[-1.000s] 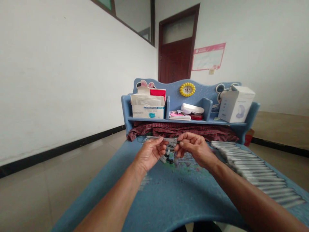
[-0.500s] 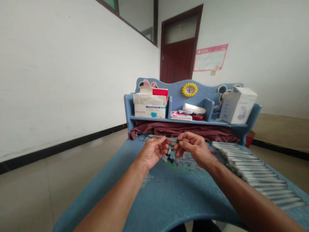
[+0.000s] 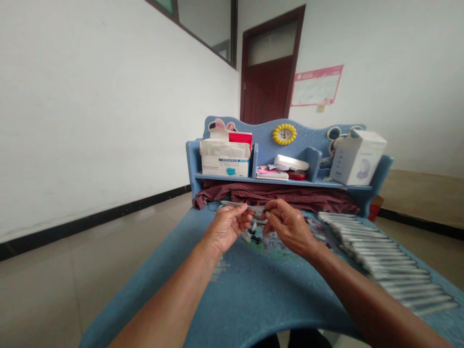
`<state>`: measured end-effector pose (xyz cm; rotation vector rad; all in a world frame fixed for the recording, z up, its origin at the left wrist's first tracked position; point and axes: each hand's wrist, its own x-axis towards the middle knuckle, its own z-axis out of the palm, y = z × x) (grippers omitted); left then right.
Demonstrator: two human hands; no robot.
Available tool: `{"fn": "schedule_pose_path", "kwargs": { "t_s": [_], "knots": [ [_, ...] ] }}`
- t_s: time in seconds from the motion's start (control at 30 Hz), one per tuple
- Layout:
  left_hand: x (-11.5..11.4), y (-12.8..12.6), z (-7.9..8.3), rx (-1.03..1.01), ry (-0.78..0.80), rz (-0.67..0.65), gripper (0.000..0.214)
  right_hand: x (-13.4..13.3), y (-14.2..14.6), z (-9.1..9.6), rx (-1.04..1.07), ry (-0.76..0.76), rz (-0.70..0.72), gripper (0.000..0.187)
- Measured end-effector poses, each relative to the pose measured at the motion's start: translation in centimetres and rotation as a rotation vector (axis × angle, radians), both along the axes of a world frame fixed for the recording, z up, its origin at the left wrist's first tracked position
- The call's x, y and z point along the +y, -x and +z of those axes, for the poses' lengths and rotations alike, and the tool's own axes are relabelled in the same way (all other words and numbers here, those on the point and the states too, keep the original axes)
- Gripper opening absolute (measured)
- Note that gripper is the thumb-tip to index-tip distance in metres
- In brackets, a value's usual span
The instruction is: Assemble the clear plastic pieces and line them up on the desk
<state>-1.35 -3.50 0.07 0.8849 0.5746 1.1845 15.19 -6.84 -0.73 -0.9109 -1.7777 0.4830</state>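
A slim pen with a pale, see-through barrel (image 3: 258, 209) lies level between my two hands, above the desk. My left hand (image 3: 230, 226) is closed in a pinch round its middle, and the pointed end sticks out to the left. At the other end, the fingertips of my right hand (image 3: 292, 227) pinch a small black piece against the barrel; whether it is seated there I cannot tell. Below the hands lie small black and white pen parts (image 3: 255, 238). Several clear thin pieces (image 3: 220, 268) rest beside my left forearm.
A long row of pens (image 3: 387, 261) covers the right side of the blue desk (image 3: 253, 290). A checked cloth (image 3: 290, 194) is bunched under the shelf. On the shelf stand a mask box (image 3: 224, 164), a red tin (image 3: 297, 176) and a white box (image 3: 357, 157).
My right hand has shifted slightly left and its wrist has turned a little. The left hand has barely moved and keeps its pinch on the pen.
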Motion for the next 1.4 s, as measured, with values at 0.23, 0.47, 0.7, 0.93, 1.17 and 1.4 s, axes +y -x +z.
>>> {"fn": "schedule_pose_path", "kwargs": {
  "t_s": [0.23, 0.47, 0.7, 0.93, 1.17, 1.4],
  "knots": [
    [0.2, 0.0, -0.2, 0.045, -0.013, 0.039, 0.002, 0.8, -0.2, -0.3, -0.118, -0.081, -0.090, 0.006],
    [0.3, -0.2, -0.4, 0.090, -0.011, 0.066, 0.002, 1.4, -0.5, -0.9, -0.121, -0.096, -0.125, 0.007],
    [0.3, -0.5, -0.4, 0.138, -0.028, 0.074, 0.006, 1.1, -0.6, -1.1, -0.094, -0.037, -0.095, 0.019],
    [0.0, -0.9, -0.6, 0.195, -0.023, 0.092, 0.005, 1.6, -0.4, -2.9, 0.082, 0.193, 0.022, 0.034],
    [0.5, -0.7, -0.9, 0.230, 0.000, 0.103, 0.006, 1.8, -0.7, -2.9, 0.065, 0.218, 0.065, 0.027],
    [0.6, -0.6, -1.0, 0.247, 0.011, 0.118, 0.007, 2.4, -1.1, -3.5, -0.066, 0.070, -0.017, 0.016]
  ]
}}
